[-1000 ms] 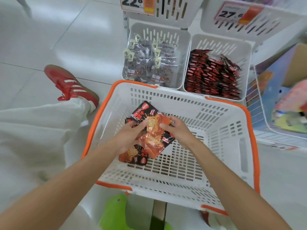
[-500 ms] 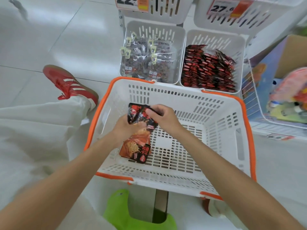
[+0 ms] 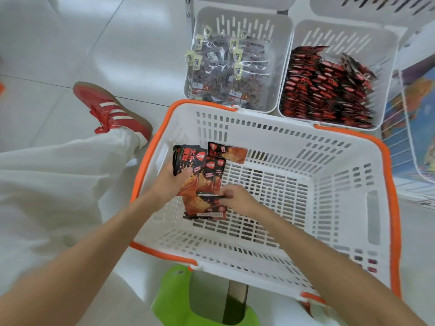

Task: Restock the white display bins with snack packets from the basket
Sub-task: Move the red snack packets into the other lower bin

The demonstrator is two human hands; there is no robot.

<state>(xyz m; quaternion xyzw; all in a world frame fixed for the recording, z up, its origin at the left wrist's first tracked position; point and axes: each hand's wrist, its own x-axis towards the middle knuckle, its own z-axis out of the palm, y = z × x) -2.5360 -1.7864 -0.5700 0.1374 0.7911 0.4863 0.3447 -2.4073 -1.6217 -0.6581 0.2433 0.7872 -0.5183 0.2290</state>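
A white basket with an orange rim (image 3: pixel 386 149) sits on the floor in front of me. Inside it, at the left, my left hand (image 3: pixel 170 182) grips a fanned stack of red-and-black snack packets (image 3: pixel 200 168). My right hand (image 3: pixel 237 200) pinches the edge of another such packet (image 3: pixel 202 209) lying on the basket floor. One more packet (image 3: pixel 231 152) leans against the far wall. Beyond the basket stand two white display bins: the left bin (image 3: pixel 280 67) holds clear packets of dark snacks, the right bin (image 3: pixel 386 55) holds several red-and-black packets.
My leg in white trousers and a red shoe (image 3: pixel 110 111) stretch out left of the basket. A green stool (image 3: pixel 169 302) is under me. More white bins (image 3: pixel 367 5) hang above. A wire rack with colourful goods (image 3: pixel 414 109) stands at the right.
My right hand has dropped from the top of the stack to a packet on the basket floor. My left hand has lifted its packets and fanned them. The view has come closer.
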